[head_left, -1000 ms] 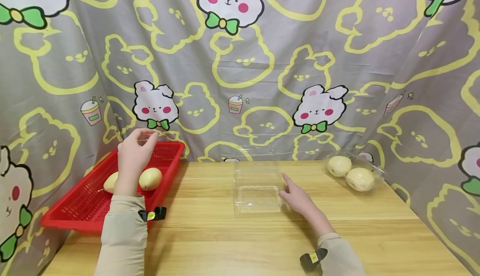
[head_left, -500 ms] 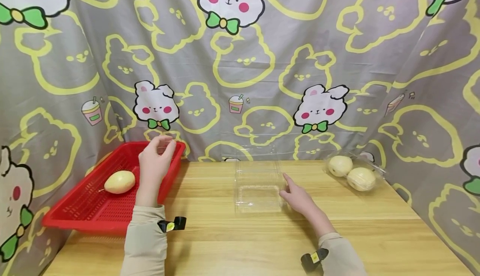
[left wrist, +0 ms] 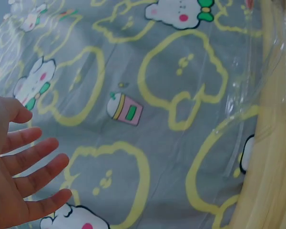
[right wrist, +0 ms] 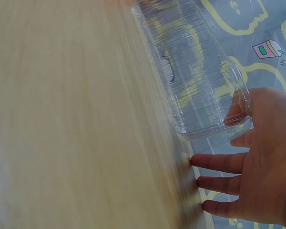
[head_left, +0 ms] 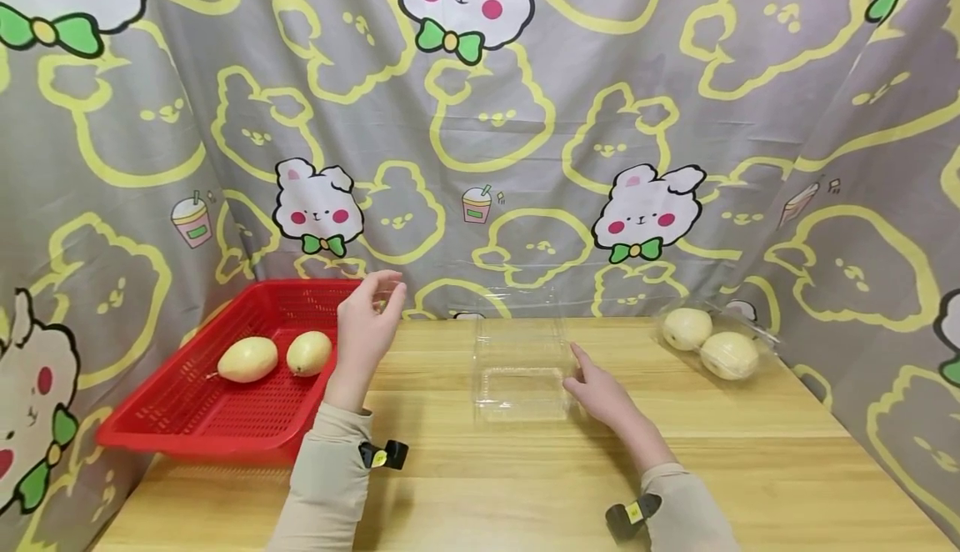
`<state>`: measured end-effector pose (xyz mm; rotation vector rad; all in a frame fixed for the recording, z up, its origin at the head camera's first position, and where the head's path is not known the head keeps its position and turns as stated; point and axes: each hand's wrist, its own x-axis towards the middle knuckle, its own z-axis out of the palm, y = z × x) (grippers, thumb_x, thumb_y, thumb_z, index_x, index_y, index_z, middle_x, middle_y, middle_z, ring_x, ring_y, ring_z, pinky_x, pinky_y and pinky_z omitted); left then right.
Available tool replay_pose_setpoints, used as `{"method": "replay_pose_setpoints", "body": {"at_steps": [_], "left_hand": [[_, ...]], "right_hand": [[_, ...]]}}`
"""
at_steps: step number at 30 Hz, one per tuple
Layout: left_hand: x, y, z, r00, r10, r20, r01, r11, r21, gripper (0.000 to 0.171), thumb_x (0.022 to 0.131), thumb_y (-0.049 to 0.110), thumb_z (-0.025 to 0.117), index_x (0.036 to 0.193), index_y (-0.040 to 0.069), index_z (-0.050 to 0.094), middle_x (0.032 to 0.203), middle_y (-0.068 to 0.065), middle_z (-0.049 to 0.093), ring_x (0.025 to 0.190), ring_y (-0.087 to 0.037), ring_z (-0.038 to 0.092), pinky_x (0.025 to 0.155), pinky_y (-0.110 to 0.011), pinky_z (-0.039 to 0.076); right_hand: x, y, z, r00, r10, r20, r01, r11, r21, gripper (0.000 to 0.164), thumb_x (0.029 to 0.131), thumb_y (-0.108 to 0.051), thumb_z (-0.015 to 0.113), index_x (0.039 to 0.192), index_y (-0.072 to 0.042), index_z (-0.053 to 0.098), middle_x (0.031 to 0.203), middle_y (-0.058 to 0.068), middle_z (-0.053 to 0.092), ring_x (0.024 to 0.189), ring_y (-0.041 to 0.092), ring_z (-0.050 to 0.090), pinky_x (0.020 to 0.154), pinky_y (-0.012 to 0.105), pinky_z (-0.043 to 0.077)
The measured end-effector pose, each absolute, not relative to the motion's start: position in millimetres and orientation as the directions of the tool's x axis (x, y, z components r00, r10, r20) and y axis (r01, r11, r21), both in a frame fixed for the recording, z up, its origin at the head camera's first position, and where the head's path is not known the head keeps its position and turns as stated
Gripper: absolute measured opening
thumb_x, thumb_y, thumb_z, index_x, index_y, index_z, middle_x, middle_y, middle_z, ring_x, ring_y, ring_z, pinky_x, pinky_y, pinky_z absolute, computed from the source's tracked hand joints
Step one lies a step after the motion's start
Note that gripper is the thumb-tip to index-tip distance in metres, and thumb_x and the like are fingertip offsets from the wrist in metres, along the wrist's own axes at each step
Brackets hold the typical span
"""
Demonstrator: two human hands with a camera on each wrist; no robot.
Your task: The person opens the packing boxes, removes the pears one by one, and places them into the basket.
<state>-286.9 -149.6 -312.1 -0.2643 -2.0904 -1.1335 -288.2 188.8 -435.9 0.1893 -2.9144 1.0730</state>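
My left hand (head_left: 369,331) is raised over the red basket's right edge, fingers loosely bent, and holds nothing; the left wrist view shows the fingers (left wrist: 38,169) spread apart. Two pale yellow pears, one (head_left: 247,359) on the left and one (head_left: 309,353) on the right, lie in the red plastic basket (head_left: 187,445). A clear plastic clamshell box (head_left: 521,389) stands in the middle with its lid raised. My right hand (head_left: 603,393) is at its right side. In the right wrist view, the thumb (right wrist: 236,110) reaches over the rim of the box and pinches the wall; the other fingers stick out straight.
A second clear box (head_left: 763,343) at the back right holds two pears (head_left: 729,356). A patterned grey curtain (head_left: 420,160) surrounds the back and sides of the wooden table (head_left: 517,485). Both wrists wear black straps.
My left hand has moved right from over the basket to its right edge, uncovering both pears. The right hand and the clamshell box have stayed in place.
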Motion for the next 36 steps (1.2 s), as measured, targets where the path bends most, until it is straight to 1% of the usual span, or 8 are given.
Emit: {"method": "replay_pose_setpoints", "body": {"at_steps": [6,9,12,16,19,25,28,36], "left_hand": [[-287,-141,-313,-0.713,-0.129,0.689,0.505,0.587,0.633,0.019,0.091,0.018,0.066,0.107,0.008,0.068,0.096,-0.011,0.073,0.086,-0.026,0.07,0.08,-0.046,0.055],[-287,-140,-315,-0.716,-0.119,0.688,0.505,0.591,0.629,0.018,0.091,0.018,0.066,0.107,0.009,0.068,0.096,-0.011,0.073,0.086,-0.026,0.07,0.08,-0.046,0.055],[-287,-137,-316,-0.719,-0.106,0.687,0.507,0.595,0.623,0.019,0.092,0.019,0.065,0.108,0.009,0.068,0.096,-0.011,0.073,0.087,-0.026,0.07,0.079,-0.045,0.055],[-288,-133,-317,-0.735,-0.097,0.671,0.493,0.603,0.627,0.02,0.092,0.02,0.065,0.109,0.01,0.067,0.098,-0.01,0.073,0.088,-0.024,0.07,0.079,-0.041,0.056],[-289,-130,-319,-0.747,-0.097,0.658,0.478,0.608,0.633,0.021,0.092,0.021,0.064,0.11,0.011,0.067,0.098,-0.01,0.073,0.089,-0.023,0.07,0.079,-0.04,0.056],[-290,-121,-324,-0.753,-0.085,0.653,0.475,0.616,0.628,0.021,0.092,0.022,0.064,0.111,0.013,0.067,0.097,-0.008,0.074,0.088,-0.022,0.071,0.08,-0.042,0.055],[-292,-115,-328,-0.745,-0.065,0.664,0.492,0.619,0.612,0.021,0.092,0.022,0.064,0.11,0.013,0.067,0.094,-0.007,0.074,0.086,-0.021,0.071,0.078,-0.042,0.056],[-292,-93,-339,-0.725,0.015,0.688,0.539,0.634,0.555,0.022,0.091,0.022,0.065,0.11,0.012,0.068,0.091,-0.005,0.075,0.085,-0.019,0.071,0.067,-0.033,0.052]], "right_hand": [[-288,190,-434,-0.991,-0.11,0.074,-0.132,0.743,-0.656,0.072,0.091,-0.023,0.051,0.154,-0.005,0.021,0.128,0.025,0.061,0.118,0.041,0.058,0.099,0.056,0.045],[-287,189,-433,-0.992,-0.112,0.061,-0.124,0.725,-0.677,0.072,0.091,-0.023,0.051,0.154,-0.005,0.021,0.128,0.025,0.061,0.118,0.04,0.058,0.101,0.056,0.044],[-286,189,-432,-0.991,-0.116,0.068,-0.13,0.703,-0.699,0.07,0.093,-0.023,0.051,0.154,-0.004,0.022,0.129,0.026,0.06,0.119,0.042,0.057,0.102,0.057,0.043],[-287,190,-430,-0.989,-0.118,0.086,-0.144,0.692,-0.708,0.069,0.098,-0.031,0.052,0.153,-0.002,0.022,0.133,0.03,0.054,0.123,0.045,0.054,0.104,0.058,0.042],[-287,193,-427,-0.989,-0.11,0.095,-0.145,0.692,-0.708,0.07,0.1,-0.038,0.051,0.152,-0.001,0.023,0.136,0.032,0.051,0.125,0.046,0.052,0.104,0.058,0.042],[-285,204,-415,-0.991,-0.085,0.101,-0.132,0.697,-0.705,0.071,0.101,-0.044,0.047,0.152,0.0,0.023,0.14,0.033,0.046,0.126,0.05,0.047,0.104,0.061,0.04],[-284,213,-408,-0.993,-0.068,0.099,-0.118,0.712,-0.693,0.072,0.101,-0.045,0.045,0.152,0.0,0.022,0.142,0.034,0.044,0.127,0.051,0.046,0.105,0.062,0.039],[-280,242,-389,-0.994,-0.018,0.108,-0.086,0.736,-0.672,0.073,0.102,-0.044,0.043,0.152,0.004,0.019,0.141,0.037,0.041,0.127,0.055,0.041,0.105,0.064,0.037]]}}
